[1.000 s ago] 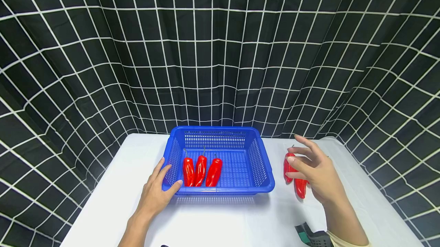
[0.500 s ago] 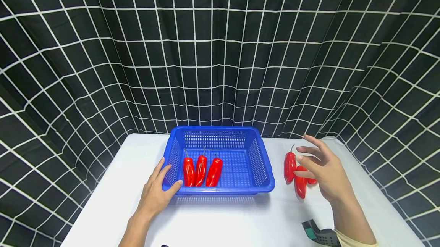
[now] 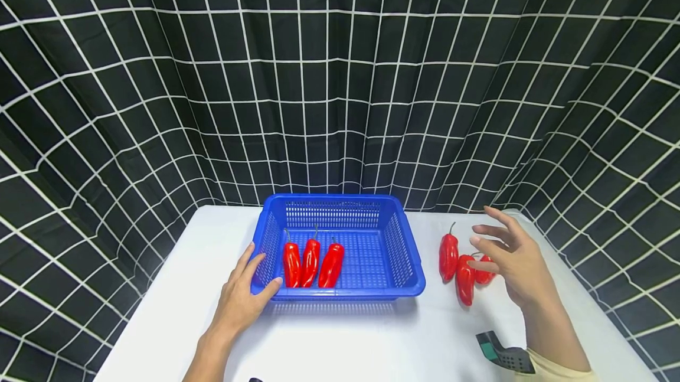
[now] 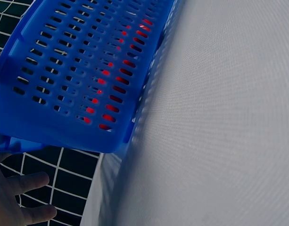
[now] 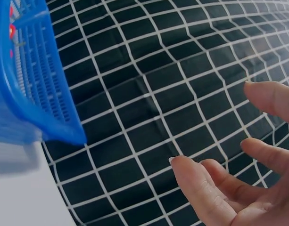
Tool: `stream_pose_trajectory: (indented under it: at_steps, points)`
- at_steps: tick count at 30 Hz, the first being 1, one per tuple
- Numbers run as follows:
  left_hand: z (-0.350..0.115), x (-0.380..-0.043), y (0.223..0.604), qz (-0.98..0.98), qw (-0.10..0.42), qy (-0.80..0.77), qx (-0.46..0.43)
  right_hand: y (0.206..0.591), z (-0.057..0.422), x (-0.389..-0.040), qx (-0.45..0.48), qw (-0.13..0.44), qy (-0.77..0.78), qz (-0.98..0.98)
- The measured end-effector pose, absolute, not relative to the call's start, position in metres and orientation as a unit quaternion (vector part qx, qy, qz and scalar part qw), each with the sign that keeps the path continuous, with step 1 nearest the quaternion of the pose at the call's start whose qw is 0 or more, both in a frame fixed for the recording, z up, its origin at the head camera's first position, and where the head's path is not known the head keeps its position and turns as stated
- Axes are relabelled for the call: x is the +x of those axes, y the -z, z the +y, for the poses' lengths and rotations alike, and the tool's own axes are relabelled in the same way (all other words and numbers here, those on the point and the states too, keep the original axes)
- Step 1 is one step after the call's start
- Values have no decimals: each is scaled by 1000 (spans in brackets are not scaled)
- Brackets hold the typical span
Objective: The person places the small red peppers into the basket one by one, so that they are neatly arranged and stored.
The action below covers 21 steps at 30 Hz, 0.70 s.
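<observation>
The blue plastic basket (image 3: 366, 293) stands on the table with three red chili peppers (image 3: 291, 265) side by side in its left half. At its front left corner rests my left hand (image 3: 239, 296), fingers spread along the side and thumb at the front rim. The left wrist view shows this hand's fingers (image 4: 33, 181) extended past the basket's end. Three more red peppers (image 3: 448, 258) lie loose on the right of the table. My right hand (image 3: 517, 261) hovers over the rightmost loose pepper (image 3: 485, 276), partly hiding it; its fingers are parted and hold nothing.
A white cloth (image 3: 340, 340) covers the table. Black curtains with white grid lines (image 3: 340, 104) enclose the back and both sides. A dark strap with a green patch (image 3: 504, 355) sits by the right wrist. A small dark object (image 3: 255, 379) shows at the bottom edge.
My right hand has moved to the right, away from the basket, and uncovered more of the loose peppers. The left hand and the basket have stayed in place.
</observation>
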<state>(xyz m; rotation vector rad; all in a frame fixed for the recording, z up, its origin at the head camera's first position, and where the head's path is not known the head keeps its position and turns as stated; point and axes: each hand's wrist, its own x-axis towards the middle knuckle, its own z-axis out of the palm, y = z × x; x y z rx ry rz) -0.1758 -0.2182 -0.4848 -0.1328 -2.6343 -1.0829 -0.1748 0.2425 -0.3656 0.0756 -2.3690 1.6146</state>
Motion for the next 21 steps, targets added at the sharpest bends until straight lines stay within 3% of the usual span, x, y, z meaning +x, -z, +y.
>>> stream_pose_trajectory:
  at_steps: [21]
  points:
    - [-218, -177, 486, -915, 161, 366, -52, 386, 278, -191, -40, 126, -533, -836]
